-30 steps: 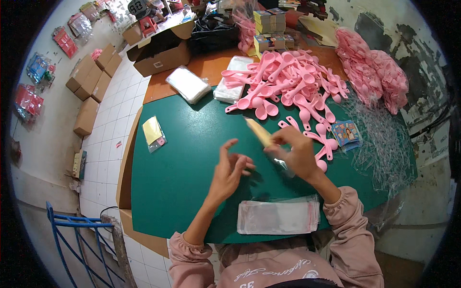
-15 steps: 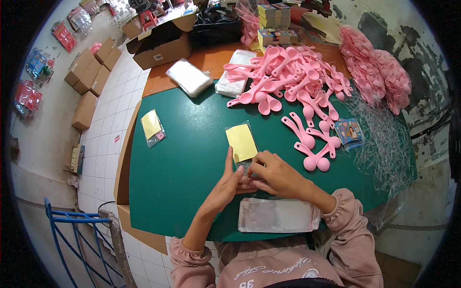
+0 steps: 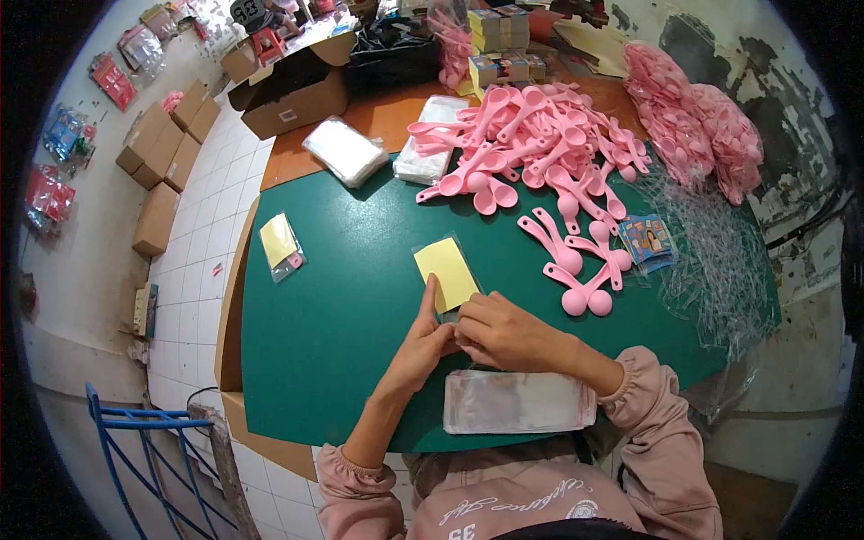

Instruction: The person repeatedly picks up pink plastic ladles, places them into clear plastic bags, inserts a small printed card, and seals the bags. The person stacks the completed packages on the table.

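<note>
Clear bag (image 3: pixel 448 317) lowered, yellow card (image 3: pixel 447 277) inside

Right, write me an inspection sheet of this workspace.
Surface: green table, some glare
Work things: yellow card in a clear bag; stack of bags near the table's front edge
Clutter: pile of pink spoons; tangle of plastic strips at right
Hands: left hand, index finger on the bagged card; right hand appears to pinch the bag's near end
Cables: dark cables by right wall
Surroundings: cardboard boxes and blue metal frame at left
</note>
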Tool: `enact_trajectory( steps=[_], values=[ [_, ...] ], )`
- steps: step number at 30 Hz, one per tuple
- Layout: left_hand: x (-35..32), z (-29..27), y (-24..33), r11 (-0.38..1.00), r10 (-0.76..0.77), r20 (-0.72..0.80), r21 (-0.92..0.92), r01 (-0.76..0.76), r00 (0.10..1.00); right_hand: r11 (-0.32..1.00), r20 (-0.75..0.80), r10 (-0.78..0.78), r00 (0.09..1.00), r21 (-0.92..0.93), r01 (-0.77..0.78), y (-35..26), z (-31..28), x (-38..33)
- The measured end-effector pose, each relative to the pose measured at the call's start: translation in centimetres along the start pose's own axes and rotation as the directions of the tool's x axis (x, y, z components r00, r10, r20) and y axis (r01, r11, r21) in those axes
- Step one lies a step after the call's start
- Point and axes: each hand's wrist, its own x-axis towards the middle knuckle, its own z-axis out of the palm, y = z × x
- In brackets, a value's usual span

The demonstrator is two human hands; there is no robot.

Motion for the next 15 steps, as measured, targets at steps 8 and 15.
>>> enact_trajectory(
  steps=[8,15],
  values=[
    [0.5,-0.3,0.6,0.995,-0.013,0.063,0.102,0.006,0.998,0.709,0.021,0.437,0.899,0.607,-0.359,4.8,-11.4,-4.1],
    [-0.8,-0.2,1.6,0.989,-0.138,0.184,0.073,0.126,0.973,0.959,0.107,0.208,0.972,0.174,-0.224,1.0,-4.4,-1.5]
  ],
)
